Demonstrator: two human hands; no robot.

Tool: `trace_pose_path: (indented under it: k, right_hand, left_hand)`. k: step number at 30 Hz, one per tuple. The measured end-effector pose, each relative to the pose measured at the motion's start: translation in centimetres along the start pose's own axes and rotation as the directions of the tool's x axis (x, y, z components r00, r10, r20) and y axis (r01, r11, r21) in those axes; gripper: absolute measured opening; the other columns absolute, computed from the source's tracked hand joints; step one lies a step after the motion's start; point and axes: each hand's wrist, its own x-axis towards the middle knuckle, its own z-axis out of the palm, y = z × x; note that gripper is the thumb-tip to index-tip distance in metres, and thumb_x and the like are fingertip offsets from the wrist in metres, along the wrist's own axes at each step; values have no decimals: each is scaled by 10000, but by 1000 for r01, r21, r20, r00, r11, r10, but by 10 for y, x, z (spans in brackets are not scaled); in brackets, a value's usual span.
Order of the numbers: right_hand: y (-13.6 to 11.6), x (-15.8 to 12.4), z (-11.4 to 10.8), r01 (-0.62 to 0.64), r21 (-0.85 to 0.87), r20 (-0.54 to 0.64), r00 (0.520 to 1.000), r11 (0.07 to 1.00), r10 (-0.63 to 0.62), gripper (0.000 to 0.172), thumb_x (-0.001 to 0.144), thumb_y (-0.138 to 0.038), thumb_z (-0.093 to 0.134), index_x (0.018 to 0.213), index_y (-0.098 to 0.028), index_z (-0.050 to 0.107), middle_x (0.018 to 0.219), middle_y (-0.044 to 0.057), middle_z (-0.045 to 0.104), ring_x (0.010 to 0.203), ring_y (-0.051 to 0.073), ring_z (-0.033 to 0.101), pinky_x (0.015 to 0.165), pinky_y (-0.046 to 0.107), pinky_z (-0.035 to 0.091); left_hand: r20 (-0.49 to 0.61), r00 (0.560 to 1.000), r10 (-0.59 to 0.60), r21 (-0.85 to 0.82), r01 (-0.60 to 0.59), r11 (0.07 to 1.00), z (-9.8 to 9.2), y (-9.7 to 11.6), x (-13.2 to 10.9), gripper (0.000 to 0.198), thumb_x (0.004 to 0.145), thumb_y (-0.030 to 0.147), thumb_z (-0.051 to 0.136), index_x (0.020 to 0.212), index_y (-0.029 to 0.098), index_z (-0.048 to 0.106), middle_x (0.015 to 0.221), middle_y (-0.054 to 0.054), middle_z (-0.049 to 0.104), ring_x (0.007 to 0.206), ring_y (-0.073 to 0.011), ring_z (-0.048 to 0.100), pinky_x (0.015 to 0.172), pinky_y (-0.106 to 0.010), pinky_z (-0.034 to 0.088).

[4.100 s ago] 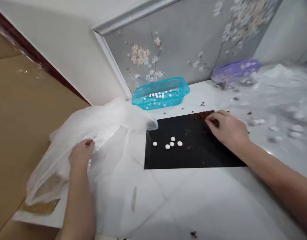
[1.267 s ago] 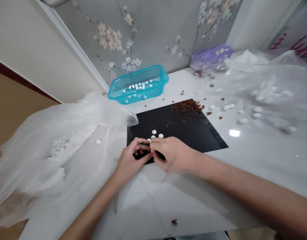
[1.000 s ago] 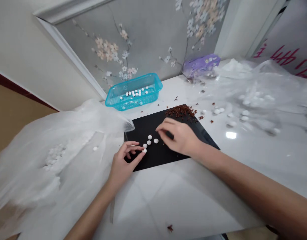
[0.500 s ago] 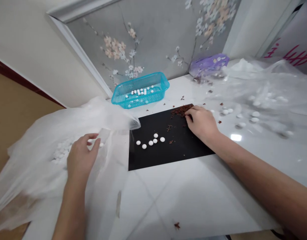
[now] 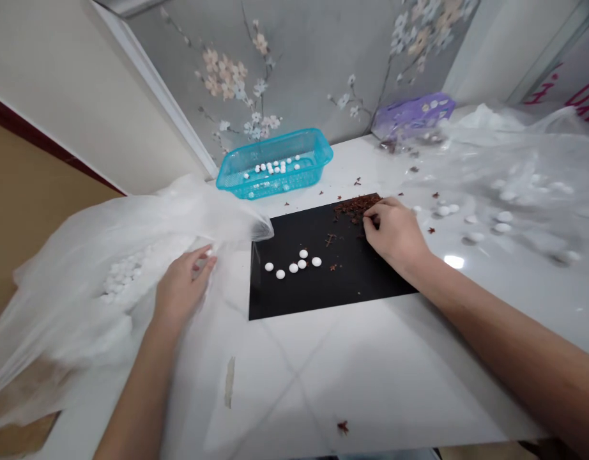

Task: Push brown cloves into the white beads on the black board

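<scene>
Head view: left hand at the edge of the translucent plastic bag, thumb and forefinger pinching one white ball; ball lies right at the fingertips, left of the black mat. Right hand near the mat's far right corner, thumb and forefinger drawn close together at the edge of the red-brown pile; cannot tell whether a piece is gripped. Six loose balls on the mat between the hands, touching neither. Blue basket, holding more balls, beyond the mat
</scene>
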Motion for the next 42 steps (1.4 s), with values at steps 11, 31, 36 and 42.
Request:
trace_pose_path:
  k: [11,31,36,42]
  right_hand:
    - [-19,-5,-11,-7,116,-83,996,993,17,126,817,-251,497,838,-184,601,757,50,638,604,181,559,589,301,402]
    - [-68,-55,-11,163,645,190,912,747,-363,143,788,-127,541,876,-174,644,740,-10,680,492,67,519,478,177,392]
    - [-71,-63,-6,249,559,217,876,791,-430,161,792,-104,509,918,-187,564,773,-23,655,444,47,438,473,175,345]
    - [-70,-65,-4,389,473,206,824,791,-528,111,794,-91,460,810,-195,497,666,-36,579,436,59,401,462,180,294]
  left_hand:
    - [-255,964,75,-72,-96,993,3,4,-2,293,853,392,442,1056,208,545,882,-27,609,746,-167,574,619,-262,425]
    - [-9,814,581,-442,-525,727,33,88,-61,93,814,254,592,906,255,585,849,32,649,741,-110,572,674,-239,451]
    - [44,881,472,-580,-362,729,36,89,-63,237,778,273,635,980,277,512,853,64,680,722,-95,607,661,-214,464]
    - [58,895,443,-618,-317,720,36,91,-63,231,764,272,645,955,258,515,811,57,688,712,-101,638,637,-210,466]
